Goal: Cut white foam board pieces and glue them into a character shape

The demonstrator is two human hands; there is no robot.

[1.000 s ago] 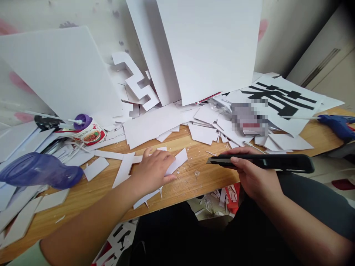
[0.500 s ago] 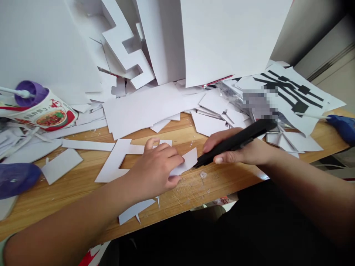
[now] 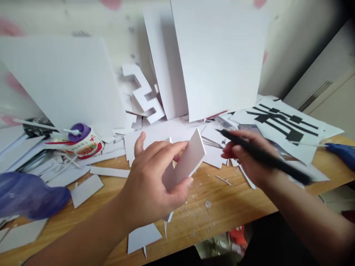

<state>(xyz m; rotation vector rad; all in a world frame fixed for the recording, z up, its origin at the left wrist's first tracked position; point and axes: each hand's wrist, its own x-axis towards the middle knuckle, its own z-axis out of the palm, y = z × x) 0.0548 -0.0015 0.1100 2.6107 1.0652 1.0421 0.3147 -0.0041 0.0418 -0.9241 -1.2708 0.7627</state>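
My left hand [image 3: 151, 177] grips a white foam board piece [image 3: 191, 155] between thumb and fingers, raised above the wooden table. Its cut edge faces right. Part of the piece is hidden behind the fingers. In my right hand [image 3: 256, 173] is a black utility knife [image 3: 280, 162], slightly blurred, its narrow end pointing left toward the board but apart from it. Below my left hand a smaller white offcut [image 3: 144, 238] lies near the table's front edge.
White boards [image 3: 219, 59] lean upright at the back beside a zigzag foam shape [image 3: 144, 94]. A paper cup [image 3: 87, 146] stands left, near a blue-purple bag-like object [image 3: 33, 195]. A sheet with a black character [image 3: 288, 122] and a blue object [image 3: 342, 155] lie right.
My left hand has lifted the foam board piece off the table. The knife has moved away from it, rightward, and its tip now tilts upward. The view has tipped up.
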